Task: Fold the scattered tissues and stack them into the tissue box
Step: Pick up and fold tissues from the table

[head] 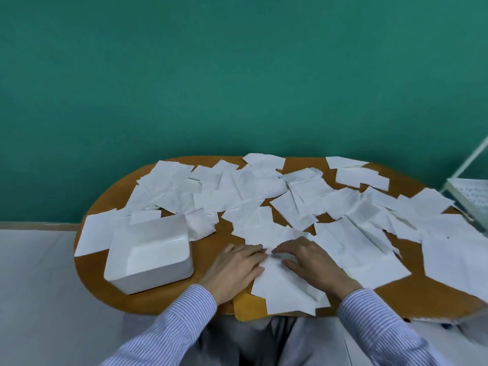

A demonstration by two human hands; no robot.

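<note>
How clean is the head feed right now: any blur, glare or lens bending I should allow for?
Head view: wide-angle bending curves the table edge; light is soft and even, no glare; left hand and right hand look slightly soft on the tissue; tissue box white on white, detail washed out.

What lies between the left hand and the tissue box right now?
In the head view, only a bare strip of brown table separates the left hand from the tissue box; no tissue lies there.
</note>
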